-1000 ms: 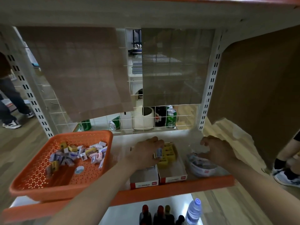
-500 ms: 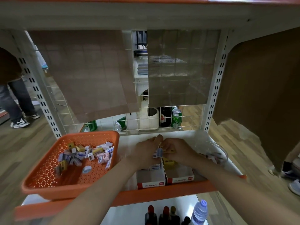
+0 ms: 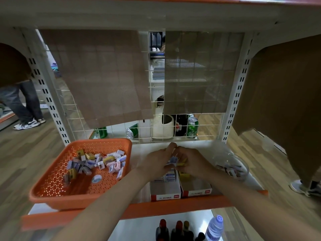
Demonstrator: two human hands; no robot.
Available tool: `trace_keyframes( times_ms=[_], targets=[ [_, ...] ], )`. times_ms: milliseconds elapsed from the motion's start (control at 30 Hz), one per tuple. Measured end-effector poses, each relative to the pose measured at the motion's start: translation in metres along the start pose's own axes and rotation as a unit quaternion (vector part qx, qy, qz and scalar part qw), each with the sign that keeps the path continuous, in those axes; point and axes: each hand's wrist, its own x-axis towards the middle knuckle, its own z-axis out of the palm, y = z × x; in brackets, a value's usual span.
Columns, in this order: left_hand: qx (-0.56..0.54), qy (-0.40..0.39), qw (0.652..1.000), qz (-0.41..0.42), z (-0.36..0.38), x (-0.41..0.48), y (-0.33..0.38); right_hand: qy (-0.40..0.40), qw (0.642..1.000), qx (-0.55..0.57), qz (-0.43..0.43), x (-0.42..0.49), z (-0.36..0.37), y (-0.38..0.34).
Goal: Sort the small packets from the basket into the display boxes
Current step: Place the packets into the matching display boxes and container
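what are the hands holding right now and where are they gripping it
Both hands meet over the display boxes. The left hand pinches a blue-white packet by its edges; the right hand holds yellow packets, its exact grip hidden.

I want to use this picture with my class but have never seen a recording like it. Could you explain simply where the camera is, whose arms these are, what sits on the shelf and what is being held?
The camera sits on a person's head, looking down at their own bare arms; there is no machine. On the white shelf with an orange front edge stand a perforated orange plastic basket of small mixed packets, two white-and-red cardboard display boxes, and a clear bowl. The left hand and right hand meet above the boxes, pinching a few small bluish and yellow packets between them.
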Motion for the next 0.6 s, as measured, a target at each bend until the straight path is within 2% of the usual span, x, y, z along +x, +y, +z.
trace_keyframes(
  times_ms=[200, 467, 600],
  targets=[
    [0.021, -0.003, 0.999, 0.024, 0.004, 0.003, -0.003, 0.007, 0.997, -0.052, -0.051, -0.005, -0.007, 0.0],
    [0.051, 0.013, 0.999, 0.013, 0.006, -0.001, -0.005, 0.109, 0.993, 0.049, -0.016, -0.007, -0.016, 0.011],
    [0.081, -0.001, 0.997, 0.008, 0.005, -0.004, -0.009, 0.138, 0.99, 0.036, 0.005, -0.007, -0.024, 0.02]
  ],
)
